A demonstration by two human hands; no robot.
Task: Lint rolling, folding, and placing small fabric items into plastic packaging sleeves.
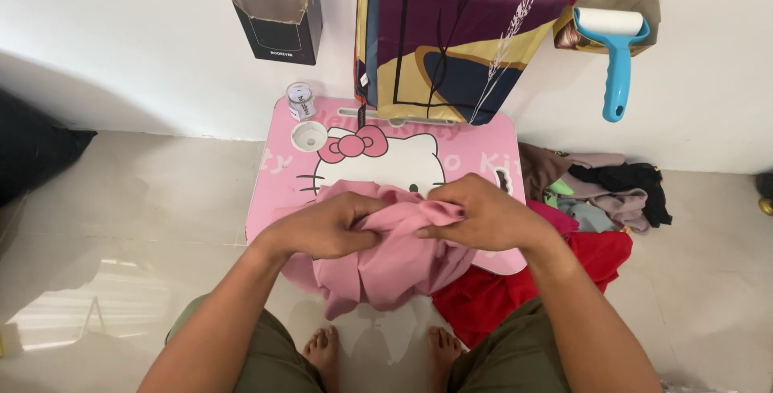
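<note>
Item: pink cloth (386, 268). It lies bunched on the near edge of the small pink table (274, 179), directly under your hands, with its lower folds hanging off the near edge toward your knees. Its bulk runs roughly left to right between your two grips; the upper edge is gathered into a ridge spanning from one hand to the other.

Left hand (322, 228): fingers curled closed, pinching a fold of the pink cloth at the left end of that ridge. Knuckles face up; the fingertips are tucked under the fabric and hidden.

Right hand (483, 216): fingers closed, thumb and forefinger nipping the right end of the ridge, which pokes out leftward from the grip. This hand sits slightly farther up the table than the left.

Relation: both hands touch the cloth, close together, neither nearer than the other; the fabric lies between and below your fingers.

Surroundings: a red cloth (499, 292) on the floor at near right, just beside the table; a heap of mixed garments (604, 188) farther right; a small clear jar (300, 101) and its white lid (308, 135) at the table's far left corner; a blue lint roller (616, 47) on the wall, far right.
</note>
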